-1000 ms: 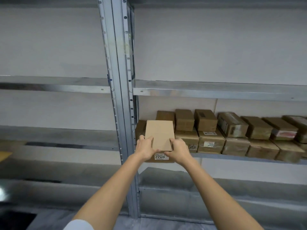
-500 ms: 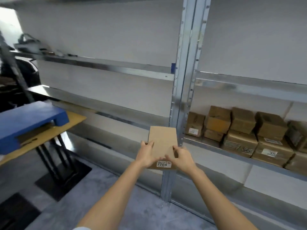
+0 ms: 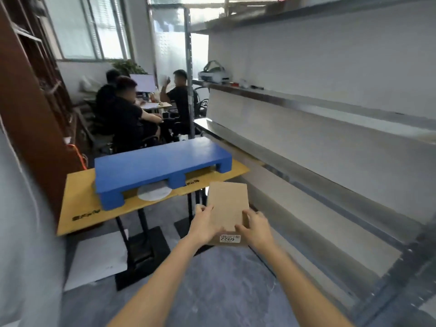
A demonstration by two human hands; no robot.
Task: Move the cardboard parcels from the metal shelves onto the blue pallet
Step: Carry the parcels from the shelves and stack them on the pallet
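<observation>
I hold a flat brown cardboard parcel (image 3: 227, 205) in front of me, its white label reading 6922 on the near edge. My left hand (image 3: 204, 224) grips its left side and my right hand (image 3: 256, 228) grips its right near corner. The blue pallet (image 3: 155, 165) lies on a yellow table (image 3: 80, 208), ahead and to the left of the parcel, with nothing on its top. The metal shelves (image 3: 330, 109) run along the right; the part in view holds no parcels.
Black table stands (image 3: 141, 253) and a white sheet (image 3: 99, 258) sit on the grey floor below the table. Three people sit at a desk (image 3: 132, 112) behind the pallet. A white device (image 3: 213, 75) rests on the far shelf end. A brown cabinet (image 3: 30, 109) stands at left.
The view has swung left, away from the stocked shelf bay. The parcel stays gripped in both hands and now hangs near the table's right end, with the blue pallet much closer.
</observation>
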